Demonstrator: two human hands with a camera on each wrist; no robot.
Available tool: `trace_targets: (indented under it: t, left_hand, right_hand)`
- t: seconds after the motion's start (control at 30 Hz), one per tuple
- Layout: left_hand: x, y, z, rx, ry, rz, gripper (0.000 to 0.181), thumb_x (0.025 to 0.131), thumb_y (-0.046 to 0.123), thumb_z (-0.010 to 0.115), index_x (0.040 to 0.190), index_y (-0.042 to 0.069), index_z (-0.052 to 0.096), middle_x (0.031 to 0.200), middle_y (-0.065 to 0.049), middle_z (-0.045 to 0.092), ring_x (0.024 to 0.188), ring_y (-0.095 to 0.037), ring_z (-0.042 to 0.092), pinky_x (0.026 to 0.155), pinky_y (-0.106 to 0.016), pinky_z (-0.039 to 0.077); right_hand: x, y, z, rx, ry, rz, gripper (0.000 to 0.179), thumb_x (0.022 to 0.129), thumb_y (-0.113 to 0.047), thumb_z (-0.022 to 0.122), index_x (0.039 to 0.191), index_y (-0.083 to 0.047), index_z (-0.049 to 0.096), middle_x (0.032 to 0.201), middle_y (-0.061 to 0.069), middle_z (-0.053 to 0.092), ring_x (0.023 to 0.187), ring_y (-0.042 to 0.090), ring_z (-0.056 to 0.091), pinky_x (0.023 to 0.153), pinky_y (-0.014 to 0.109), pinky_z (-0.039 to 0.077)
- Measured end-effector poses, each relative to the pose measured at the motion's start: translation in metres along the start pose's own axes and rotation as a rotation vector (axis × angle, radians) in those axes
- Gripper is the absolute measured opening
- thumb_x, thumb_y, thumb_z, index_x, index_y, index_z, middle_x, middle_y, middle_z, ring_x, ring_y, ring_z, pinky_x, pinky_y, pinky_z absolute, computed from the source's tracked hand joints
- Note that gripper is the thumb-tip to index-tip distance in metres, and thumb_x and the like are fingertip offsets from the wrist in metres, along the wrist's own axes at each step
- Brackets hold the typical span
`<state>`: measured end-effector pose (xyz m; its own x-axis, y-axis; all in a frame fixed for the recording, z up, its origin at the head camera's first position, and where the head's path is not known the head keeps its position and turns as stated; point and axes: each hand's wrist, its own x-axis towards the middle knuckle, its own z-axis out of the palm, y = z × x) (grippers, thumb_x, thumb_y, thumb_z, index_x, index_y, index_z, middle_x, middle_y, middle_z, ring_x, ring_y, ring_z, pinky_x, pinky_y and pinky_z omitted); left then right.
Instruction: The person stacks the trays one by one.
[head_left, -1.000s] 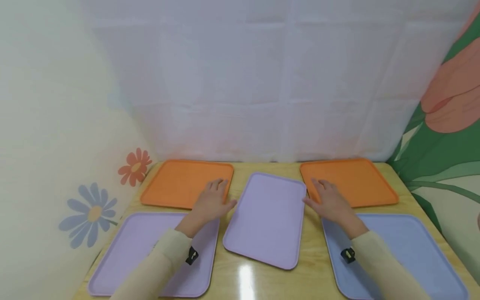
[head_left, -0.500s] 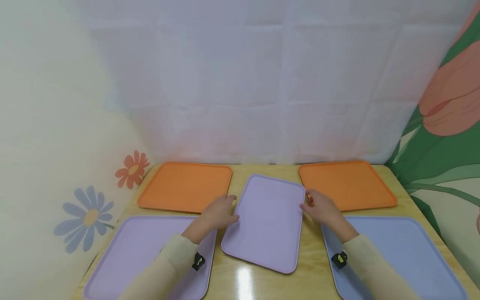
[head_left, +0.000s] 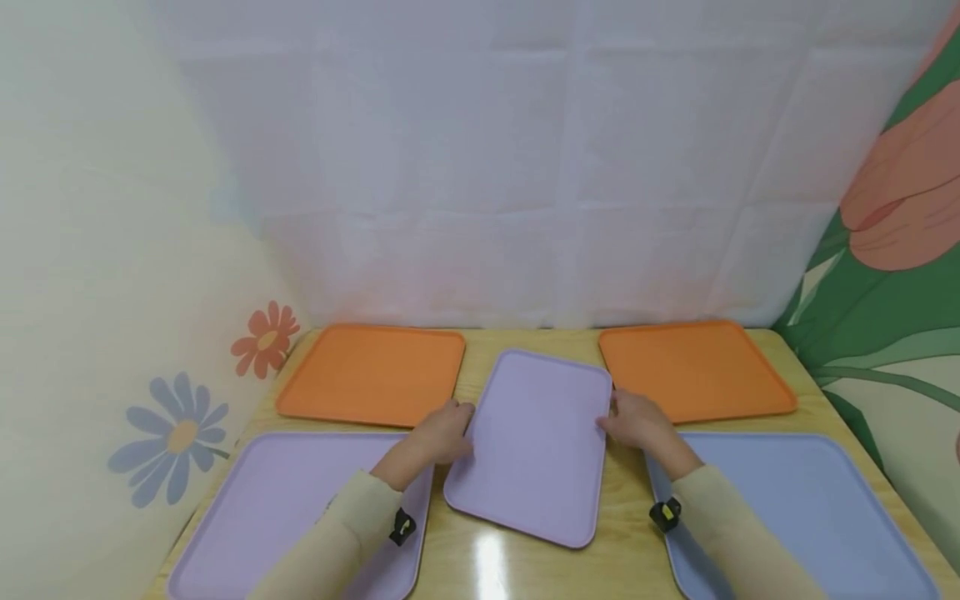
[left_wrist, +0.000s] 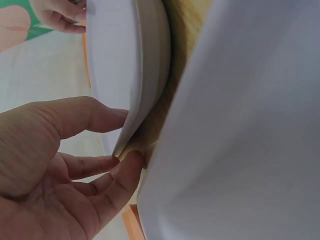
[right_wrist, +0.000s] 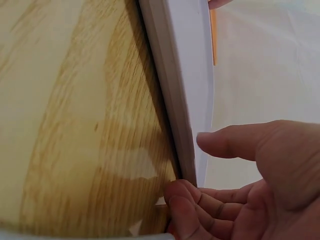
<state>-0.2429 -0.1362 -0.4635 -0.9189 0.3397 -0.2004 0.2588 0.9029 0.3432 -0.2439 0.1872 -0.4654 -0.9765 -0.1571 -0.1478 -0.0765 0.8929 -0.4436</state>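
Note:
A small lavender tray (head_left: 536, 450) lies slightly turned on the wooden table, between both hands. My left hand (head_left: 441, 433) holds its left long edge. In the left wrist view the thumb (left_wrist: 112, 117) lies on the rim from above, while the fingers curl in below the edge. At the opposite long edge is my right hand (head_left: 637, 423), thumb inside the rim and fingers bent against the outer side. The right wrist view shows those curled fingertips (right_wrist: 185, 207) low at the tray's wall (right_wrist: 170, 85), down by the wood.
A larger lavender tray (head_left: 300, 475) lies at front left, under the left forearm. Opposite it is a blue tray (head_left: 795, 500). Two orange trays, one back left (head_left: 375, 371) and one back right (head_left: 697, 367), lie near the white cloth (head_left: 450, 167). Wood (head_left: 517, 571) shows at the front.
Both hands have come down and inward from above the neighbouring trays to the middle tray's long edges, and their fingers have closed on its rim. The tray shows no clear shift.

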Motion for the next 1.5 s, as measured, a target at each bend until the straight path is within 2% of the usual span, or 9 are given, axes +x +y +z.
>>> trace_targets:
  t: [0.2, 0.33, 0.53, 0.63, 0.87, 1.03, 1.2, 1.4, 1.5]
  left_hand:
    - [-0.002, 0.003, -0.003, 0.005, -0.034, -0.032, 0.062, 0.083, 0.004, 0.073, 0.140, -0.009, 0.050, 0.127, -0.028, 0.057, 0.115, -0.039, 0.059, 0.101, -0.050, 0.050]
    - [-0.003, 0.005, -0.003, -0.009, -0.047, -0.062, 0.063, 0.082, 0.003, 0.074, 0.138, -0.010, 0.049, 0.128, -0.028, 0.056, 0.116, -0.039, 0.059, 0.101, -0.051, 0.050]
    - [-0.005, 0.004, 0.004, -0.019, -0.037, -0.043, 0.053, 0.076, 0.002, 0.078, 0.122, -0.011, 0.053, 0.110, -0.024, 0.056, 0.099, -0.035, 0.060, 0.092, -0.050, 0.053]
    - [-0.007, 0.005, 0.007, -0.065, -0.026, -0.015, 0.051, 0.073, 0.003, 0.080, 0.114, -0.010, 0.053, 0.104, -0.021, 0.056, 0.095, -0.032, 0.058, 0.090, -0.049, 0.052]
    - [-0.013, 0.003, 0.011, -0.224, 0.005, 0.051, 0.051, 0.069, 0.000, 0.083, 0.107, -0.010, 0.051, 0.095, -0.015, 0.054, 0.089, -0.028, 0.055, 0.086, -0.047, 0.052]
    - [-0.012, 0.000, 0.010, -0.332, -0.030, 0.000, 0.062, 0.070, -0.001, 0.084, 0.118, -0.014, 0.048, 0.096, -0.014, 0.056, 0.087, -0.026, 0.057, 0.082, -0.042, 0.054]
    - [-0.010, 0.000, 0.009, -0.355, -0.061, -0.028, 0.070, 0.070, -0.001, 0.085, 0.126, -0.016, 0.046, 0.098, -0.015, 0.058, 0.088, -0.025, 0.059, 0.083, -0.042, 0.055]
    - [-0.009, -0.001, 0.008, -0.355, -0.070, -0.031, 0.071, 0.070, -0.001, 0.085, 0.128, -0.015, 0.045, 0.098, -0.014, 0.057, 0.089, -0.025, 0.058, 0.083, -0.041, 0.055]
    - [-0.008, -0.001, 0.009, -0.354, -0.068, -0.029, 0.073, 0.069, -0.001, 0.085, 0.128, -0.015, 0.045, 0.099, -0.015, 0.058, 0.091, -0.025, 0.058, 0.085, -0.042, 0.055]
  right_hand:
    - [0.003, -0.004, -0.001, -0.016, -0.027, 0.007, 0.052, 0.090, -0.023, 0.070, 0.132, 0.006, 0.059, 0.127, 0.028, 0.063, 0.116, 0.046, 0.060, 0.098, 0.057, 0.049]
    - [0.009, -0.007, -0.001, -0.052, -0.021, -0.008, 0.048, 0.088, -0.021, 0.071, 0.125, 0.007, 0.060, 0.121, 0.028, 0.066, 0.111, 0.045, 0.062, 0.097, 0.055, 0.050]
    - [0.022, -0.008, 0.001, -0.076, -0.046, 0.030, 0.027, 0.087, -0.016, 0.070, 0.101, 0.006, 0.062, 0.092, 0.016, 0.064, 0.082, 0.029, 0.058, 0.074, 0.043, 0.052]
    - [0.029, -0.010, -0.001, -0.070, -0.064, 0.045, 0.024, 0.087, -0.012, 0.069, 0.100, 0.007, 0.061, 0.088, 0.014, 0.061, 0.078, 0.027, 0.054, 0.070, 0.040, 0.049]
    - [0.042, -0.011, -0.004, -0.042, -0.092, 0.064, 0.036, 0.089, -0.010, 0.068, 0.116, 0.011, 0.057, 0.101, 0.020, 0.064, 0.088, 0.030, 0.058, 0.082, 0.045, 0.053]
    - [0.047, -0.011, -0.004, -0.019, -0.097, 0.059, 0.040, 0.090, -0.012, 0.068, 0.121, 0.010, 0.057, 0.108, 0.022, 0.065, 0.095, 0.031, 0.060, 0.088, 0.047, 0.053]
    - [0.047, -0.010, -0.004, -0.011, -0.103, 0.060, 0.046, 0.090, -0.013, 0.068, 0.127, 0.011, 0.055, 0.114, 0.024, 0.065, 0.100, 0.032, 0.061, 0.092, 0.049, 0.053]
    - [0.046, -0.006, -0.005, -0.044, -0.072, -0.012, 0.047, 0.087, -0.014, 0.069, 0.124, 0.012, 0.056, 0.112, 0.026, 0.066, 0.104, 0.037, 0.062, 0.095, 0.050, 0.051]
    - [0.044, -0.002, -0.007, -0.021, -0.065, -0.024, 0.052, 0.087, -0.016, 0.069, 0.129, 0.012, 0.055, 0.113, 0.025, 0.067, 0.103, 0.036, 0.063, 0.096, 0.050, 0.051]
